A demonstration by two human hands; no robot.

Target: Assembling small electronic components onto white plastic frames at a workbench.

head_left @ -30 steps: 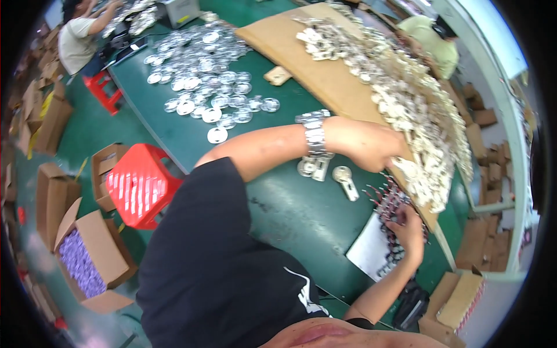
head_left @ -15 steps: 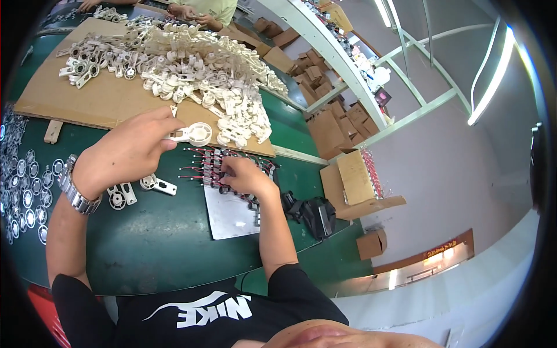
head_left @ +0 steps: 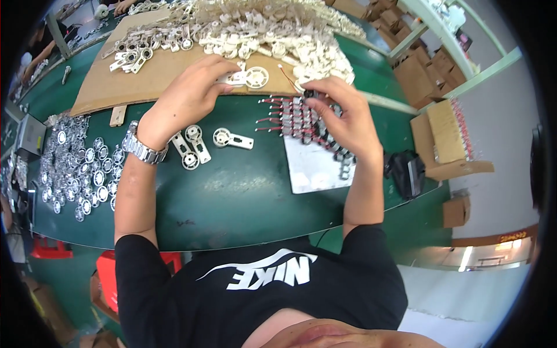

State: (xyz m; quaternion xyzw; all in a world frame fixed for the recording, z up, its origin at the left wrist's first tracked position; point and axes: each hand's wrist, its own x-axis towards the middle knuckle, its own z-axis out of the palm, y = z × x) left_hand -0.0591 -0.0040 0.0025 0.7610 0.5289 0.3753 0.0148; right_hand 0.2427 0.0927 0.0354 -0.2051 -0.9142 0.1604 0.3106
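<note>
My left hand (head_left: 188,95), with a metal watch on its wrist, pinches a white plastic housing (head_left: 257,77) with a round ring end and a flat handle, over the edge of the cardboard sheet. My right hand (head_left: 348,116) grips a small dark motor (head_left: 308,93) between thumb and fingers; its thin wires stick up to the left. Beneath that hand, rows of small motors (head_left: 297,119) with red wires lie on a pale flat board (head_left: 310,177), partly hidden by the hand. Several more white housings (head_left: 233,138) rest on the green table below my left hand.
A large heap of white housings (head_left: 261,43) covers the cardboard sheet (head_left: 96,87). At left lie many silvery round discs (head_left: 90,168) on the green table (head_left: 249,203). A black bag (head_left: 406,174) sits at the right edge, near an open carton (head_left: 447,136). Other people work at the far left.
My right hand has lifted a motor with its wires up from the rows. My left hand still holds the white housing. The whole view has shifted, showing more of the left side.
</note>
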